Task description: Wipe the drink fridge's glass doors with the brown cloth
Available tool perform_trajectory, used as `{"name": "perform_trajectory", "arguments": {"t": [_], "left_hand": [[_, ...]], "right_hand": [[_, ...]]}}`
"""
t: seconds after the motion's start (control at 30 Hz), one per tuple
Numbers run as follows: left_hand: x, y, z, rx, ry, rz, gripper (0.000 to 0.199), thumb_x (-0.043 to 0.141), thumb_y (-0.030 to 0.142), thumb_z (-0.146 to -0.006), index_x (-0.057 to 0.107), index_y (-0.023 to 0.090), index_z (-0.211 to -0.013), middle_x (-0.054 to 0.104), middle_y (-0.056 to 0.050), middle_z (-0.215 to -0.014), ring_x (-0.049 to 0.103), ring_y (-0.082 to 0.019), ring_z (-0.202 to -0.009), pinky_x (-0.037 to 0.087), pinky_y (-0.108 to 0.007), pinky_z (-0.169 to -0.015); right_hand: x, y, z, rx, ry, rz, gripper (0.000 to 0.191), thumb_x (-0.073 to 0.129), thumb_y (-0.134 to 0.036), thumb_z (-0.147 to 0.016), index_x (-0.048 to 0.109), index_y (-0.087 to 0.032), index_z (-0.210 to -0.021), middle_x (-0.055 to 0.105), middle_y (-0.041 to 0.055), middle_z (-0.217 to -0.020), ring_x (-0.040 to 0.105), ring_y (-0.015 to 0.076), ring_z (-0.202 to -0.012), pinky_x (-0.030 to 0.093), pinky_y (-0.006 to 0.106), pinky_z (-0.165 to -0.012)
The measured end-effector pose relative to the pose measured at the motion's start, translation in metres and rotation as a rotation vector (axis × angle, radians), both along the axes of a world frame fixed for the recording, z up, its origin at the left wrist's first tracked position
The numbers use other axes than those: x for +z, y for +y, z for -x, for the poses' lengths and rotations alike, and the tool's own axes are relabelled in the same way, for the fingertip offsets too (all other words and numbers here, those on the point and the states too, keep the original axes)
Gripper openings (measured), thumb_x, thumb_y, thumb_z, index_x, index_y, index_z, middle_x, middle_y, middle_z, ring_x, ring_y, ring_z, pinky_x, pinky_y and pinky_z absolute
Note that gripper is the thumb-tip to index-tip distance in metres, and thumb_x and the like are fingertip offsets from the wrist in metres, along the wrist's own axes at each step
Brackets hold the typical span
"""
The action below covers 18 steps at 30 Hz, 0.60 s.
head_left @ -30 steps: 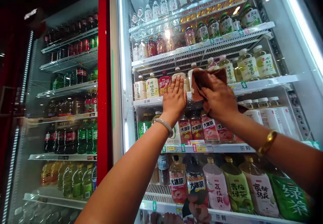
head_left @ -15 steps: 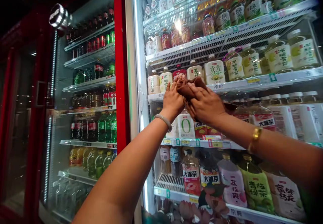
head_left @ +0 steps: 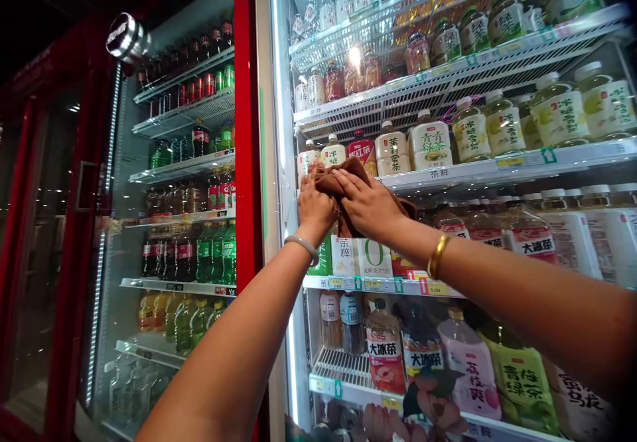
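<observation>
A brown cloth point(head_left: 351, 173) lies up against the cooler's glass point(head_left: 354, 55), in front of a shelf lip point(head_left: 478, 169) and below the front bottles. The right hand point(head_left: 368, 203) has its grip on the cloth, fingers laid over the bunched folds, with part of the cloth hanging below the palm. The left hand point(head_left: 316, 206) is raised just beside it, touching the cloth's left edge; its fingers are partly covered, so whether that grip is clenched or released I cannot tell. Room on the left is narrow: the light strip point(head_left: 281, 183) stands near the left hand, then the cream frame point(head_left: 262, 130), then the red post point(head_left: 243, 130). Most of the glass spreads upward and to the right of the hands, before bottles point(head_left: 472, 133). A gray bangle point(head_left: 302, 247) circles the left wrist, a gold bracelet point(head_left: 437, 256) the right, both over the lower shelf's region.
</observation>
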State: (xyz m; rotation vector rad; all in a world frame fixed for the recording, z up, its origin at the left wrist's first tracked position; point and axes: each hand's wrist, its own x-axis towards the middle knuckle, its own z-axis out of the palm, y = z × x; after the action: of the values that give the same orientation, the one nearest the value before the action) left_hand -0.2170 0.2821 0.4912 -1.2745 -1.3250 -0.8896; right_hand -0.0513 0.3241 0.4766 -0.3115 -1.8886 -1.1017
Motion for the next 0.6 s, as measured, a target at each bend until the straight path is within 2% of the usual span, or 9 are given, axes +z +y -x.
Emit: {"name": "perform_trajectory", "arguments": {"t": [0.07,0.13,0.2,0.3,0.37,0.47,0.53,0.6], "left_hand": [[0.002,-0.006,0.010,0.022,-0.009,0.001,0.060,0.034,0.029,-0.105,0.037,0.013,-0.163,0.031,-0.011,-0.173,0.025,-0.023,-0.163,0.016,-0.046,-0.137],[0.003,-0.011,0.020,0.036,0.019,0.021,0.060,0.030,0.029,-0.107,0.031,0.014,-0.165,0.028,-0.010,-0.174,0.021,-0.023,-0.164,0.014,-0.047,-0.136],[0.001,-0.013,0.031,0.033,0.030,0.042,0.061,0.028,0.027,-0.106,0.028,0.014,-0.166,0.026,-0.009,-0.175,0.018,-0.023,-0.164,0.014,-0.048,-0.136],[-0.005,-0.014,0.051,-0.028,0.036,0.059,0.063,0.031,0.027,-0.106,0.027,0.013,-0.167,0.024,-0.010,-0.175,0.019,-0.022,-0.164,0.014,-0.046,-0.136],[-0.010,-0.015,0.066,-0.062,0.018,0.041,0.064,0.033,0.026,-0.105,0.026,0.013,-0.167,0.023,-0.011,-0.175,0.019,-0.022,-0.164,0.014,-0.045,-0.137],[-0.016,-0.019,0.085,-0.068,-0.002,0.034,0.063,0.035,0.025,-0.103,0.031,0.012,-0.165,0.027,-0.012,-0.174,0.019,-0.024,-0.164,0.012,-0.048,-0.137],[-0.020,-0.022,0.094,-0.070,0.011,0.049,0.061,0.034,0.027,-0.105,0.033,0.013,-0.164,0.028,-0.011,-0.173,0.020,-0.023,-0.164,0.013,-0.048,-0.137],[-0.024,-0.024,0.100,-0.071,0.015,0.060,0.061,0.032,0.028,-0.105,0.035,0.012,-0.163,0.028,-0.012,-0.173,0.022,-0.022,-0.164,0.015,-0.047,-0.136]], "right_hand": [[0.019,-0.002,0.005,0.018,0.055,0.048,0.038,0.044,-0.021,-0.101,0.073,-0.018,-0.125,0.039,0.0061,-0.169,0.038,0.0271,-0.156,0.023,0.054,-0.133],[0.026,-0.002,0.007,0.019,0.212,0.139,0.037,0.044,-0.021,-0.101,0.073,-0.017,-0.122,0.036,0.0064,-0.171,0.035,0.0292,-0.157,0.022,0.057,-0.133],[0.015,-0.002,0.013,-0.002,0.295,0.187,0.036,0.044,-0.023,-0.102,0.074,-0.013,-0.119,0.032,0.0112,-0.172,0.030,0.0325,-0.159,0.025,0.060,-0.131],[-0.014,-0.005,0.033,0.020,0.087,0.065,0.037,0.048,-0.026,-0.102,0.074,-0.011,-0.122,0.034,0.0150,-0.170,0.035,0.0324,-0.157,0.028,0.057,-0.130],[-0.020,-0.005,0.049,0.066,-0.056,-0.047,0.039,0.046,-0.024,-0.103,0.072,-0.012,-0.130,0.035,0.0132,-0.169,0.038,0.0295,-0.156,0.029,0.055,-0.131],[0.000,-0.002,0.066,0.107,-0.082,-0.087,0.042,0.041,-0.023,-0.105,0.070,-0.015,-0.135,0.039,0.0076,-0.168,0.037,0.0248,-0.157,0.026,0.051,-0.133],[0.014,-0.002,0.075,0.108,0.022,-0.030,0.043,0.039,-0.023,-0.106,0.071,-0.015,-0.133,0.038,0.0083,-0.169,0.034,0.0272,-0.158,0.025,0.056,-0.133],[0.015,-0.006,0.086,0.099,0.149,0.044,0.042,0.040,-0.022,-0.105,0.072,-0.012,-0.130,0.035,0.0138,-0.170,0.034,0.0335,-0.158,0.027,0.065,-0.130]]}}
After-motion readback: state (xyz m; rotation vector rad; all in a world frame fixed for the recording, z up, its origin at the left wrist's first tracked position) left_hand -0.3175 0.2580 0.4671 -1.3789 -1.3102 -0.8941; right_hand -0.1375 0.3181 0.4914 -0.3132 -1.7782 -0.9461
